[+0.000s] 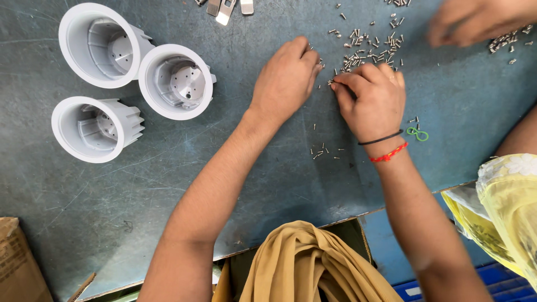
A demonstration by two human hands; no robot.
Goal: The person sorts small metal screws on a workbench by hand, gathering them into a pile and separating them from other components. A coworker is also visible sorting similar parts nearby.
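Nearest the lens, a bunched tan cloth (pixel 313 263) draped over the near table edge, with yellow patterned fabric (pixel 506 207) at the near right. Beyond, a broad scuffed blue-grey table (pixel 112 212) spreading across the whole view. At far left, three white ribbed lamp housings (pixel 176 81) standing open-side up, two of them touching, the third just near of them and apart. At the left near corner, a cardboard box (pixel 17 263). Mid-table, left hand (pixel 286 78) lying palm down, fingers curled loosely together, tips just left of the scatter of small silver screws (pixel 369 47); whether anything sits under those fingers, impossible to tell. Right hand (pixel 372 98) beside it, thumb and forefinger pressed together at the near edge of the same scatter, seemingly nipping one screw at the tips, wrist ringed by a black band (pixel 380 138) and a red thread (pixel 389 154). Judged from this: sorting or picking screws from the heap, one being gathered now; next move likely calling for a firm pinch and a clean lift, without nudging neighbouring screws. Far right, another person's hand (pixel 475 22) blurred above a second small pile. Far edge, a few flat metal clips (pixel 226 8). Near the right wrist, a few stray screws (pixel 321 151) and a small green looped ring (pixel 418 133).
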